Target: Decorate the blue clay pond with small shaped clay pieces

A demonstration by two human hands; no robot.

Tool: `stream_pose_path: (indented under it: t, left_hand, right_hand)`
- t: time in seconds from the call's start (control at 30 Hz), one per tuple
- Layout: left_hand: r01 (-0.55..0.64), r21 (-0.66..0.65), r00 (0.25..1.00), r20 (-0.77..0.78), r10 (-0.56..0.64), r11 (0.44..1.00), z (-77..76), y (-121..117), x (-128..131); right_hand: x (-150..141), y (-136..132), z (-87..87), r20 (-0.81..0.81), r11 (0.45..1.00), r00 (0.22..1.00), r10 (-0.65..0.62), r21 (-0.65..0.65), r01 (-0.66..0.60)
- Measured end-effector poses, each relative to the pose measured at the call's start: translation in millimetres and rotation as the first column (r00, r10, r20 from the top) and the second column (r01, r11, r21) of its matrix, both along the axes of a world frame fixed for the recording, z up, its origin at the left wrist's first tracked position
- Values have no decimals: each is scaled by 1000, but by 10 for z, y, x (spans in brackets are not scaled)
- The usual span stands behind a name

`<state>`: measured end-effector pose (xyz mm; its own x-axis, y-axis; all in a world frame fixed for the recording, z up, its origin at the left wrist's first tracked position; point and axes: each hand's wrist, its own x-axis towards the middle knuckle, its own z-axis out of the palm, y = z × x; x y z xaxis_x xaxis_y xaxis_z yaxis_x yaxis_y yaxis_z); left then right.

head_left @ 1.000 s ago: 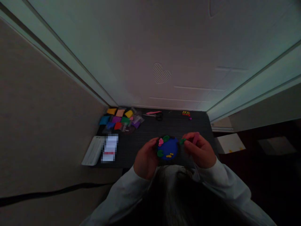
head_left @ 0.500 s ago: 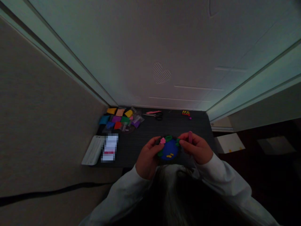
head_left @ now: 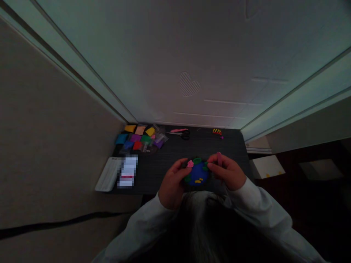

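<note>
My left hand (head_left: 173, 182) grips the left edge of a round blue clay disc (head_left: 198, 173) with a dark rim. A pink clay flower (head_left: 190, 164) sits at its upper left by my thumb. Green clay leaves (head_left: 196, 160) lie along the upper rim, and small yellow clay pieces (head_left: 197, 181) lie low on the blue. At the right edge, the thumb and index finger of my right hand (head_left: 229, 171) pinch together at a green clay piece (head_left: 205, 167). A pink stick-like tool (head_left: 219, 158) is tucked upright among the right fingers; its lower end is hidden.
On the dark table (head_left: 159, 171), several coloured clay packets (head_left: 135, 138) lie at the back left. Scissors (head_left: 182, 134) and a pink tool (head_left: 179, 130) lie behind my hands. Small yellow and red beads (head_left: 216, 131) are at back right. A blurred-out phone (head_left: 128, 171) rests front left.
My right hand has shifted slightly left, with its fingertips and the green piece closer in over the blue disc. The left hand keeps its grip almost unmoved.
</note>
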<state>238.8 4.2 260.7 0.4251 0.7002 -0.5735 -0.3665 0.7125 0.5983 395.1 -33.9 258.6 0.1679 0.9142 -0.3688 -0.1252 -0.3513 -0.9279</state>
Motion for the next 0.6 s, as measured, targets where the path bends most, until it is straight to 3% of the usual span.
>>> stream_pose_path:
  t: [0.6]
  left_hand:
    - [3, -1, 1000, 5, -3, 1000, 33, -16, -18]
  right_hand:
    - [-27, -3, -78, -138, 996, 989, -47, -76, 36]
